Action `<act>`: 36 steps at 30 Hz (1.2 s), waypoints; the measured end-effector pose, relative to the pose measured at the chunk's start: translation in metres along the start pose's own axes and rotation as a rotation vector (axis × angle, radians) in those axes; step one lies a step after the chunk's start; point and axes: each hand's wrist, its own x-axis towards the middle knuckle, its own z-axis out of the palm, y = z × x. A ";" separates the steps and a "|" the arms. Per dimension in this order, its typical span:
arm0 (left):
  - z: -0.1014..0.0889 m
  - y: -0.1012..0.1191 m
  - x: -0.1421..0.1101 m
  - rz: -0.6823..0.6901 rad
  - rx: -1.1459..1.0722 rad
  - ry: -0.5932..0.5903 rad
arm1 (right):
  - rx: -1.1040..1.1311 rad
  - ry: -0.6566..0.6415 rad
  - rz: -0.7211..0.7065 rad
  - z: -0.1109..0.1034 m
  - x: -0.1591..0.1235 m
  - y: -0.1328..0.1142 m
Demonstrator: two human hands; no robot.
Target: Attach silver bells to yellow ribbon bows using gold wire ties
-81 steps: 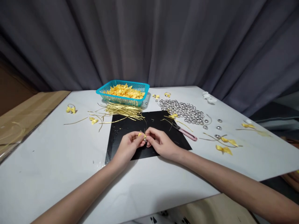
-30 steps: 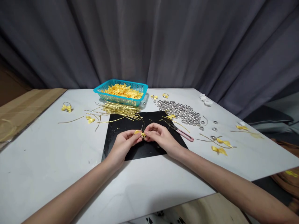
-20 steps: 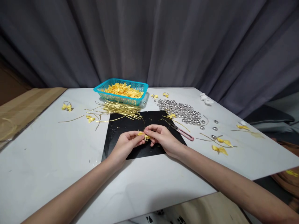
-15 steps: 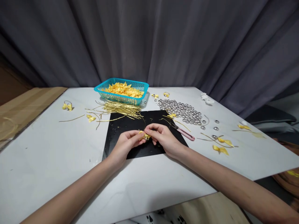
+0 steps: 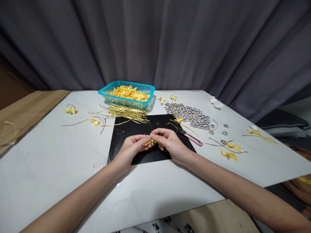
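Observation:
Between both sets of fingertips is a small yellow ribbon bow [image 5: 148, 142] with a silver bell [image 5: 152, 143] at its front. My left hand [image 5: 133, 147] pinches the bow from the left. From the right, my right hand [image 5: 168, 142] has thumb and forefinger closed at the top of the same bow. Both hands are above a black mat [image 5: 143, 159]. A pair of pink-handled snips [image 5: 193, 138] lies at the mat's right side, near a loose bow [image 5: 179, 119]. Fingers hide most of the held bow and any tie on it.
A turquoise basket [image 5: 126, 101] full of yellow bows stands at the back. In front of it lies a bundle of gold ties [image 5: 126, 112]. Silver bells [image 5: 189, 115] spread to the right. More bows [image 5: 229, 155] and ties lie on the white table [image 5: 60, 161]. Cardboard [image 5: 29, 110] is at left.
The bell, hidden a second ago behind a small loop, now shows at the bow's front. My fingertips have come closer together over the bow. The camera has shifted slightly.

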 end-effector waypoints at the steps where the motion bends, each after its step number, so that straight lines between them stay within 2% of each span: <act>1: 0.000 0.000 0.000 0.005 0.010 -0.003 | 0.006 -0.002 0.004 0.000 0.000 0.000; 16: 0.002 0.001 0.000 -0.006 0.031 0.022 | 0.093 -0.018 0.035 -0.005 0.003 0.004; 24: 0.000 -0.006 0.004 0.175 0.310 0.016 | 0.001 0.017 -0.008 -0.002 0.002 0.005; 33: 0.002 -0.005 0.003 0.205 0.350 0.027 | -0.006 0.074 -0.053 -0.002 0.004 0.005; 36: 0.003 -0.003 0.001 0.211 0.362 0.059 | 0.023 0.035 -0.020 -0.003 0.005 0.005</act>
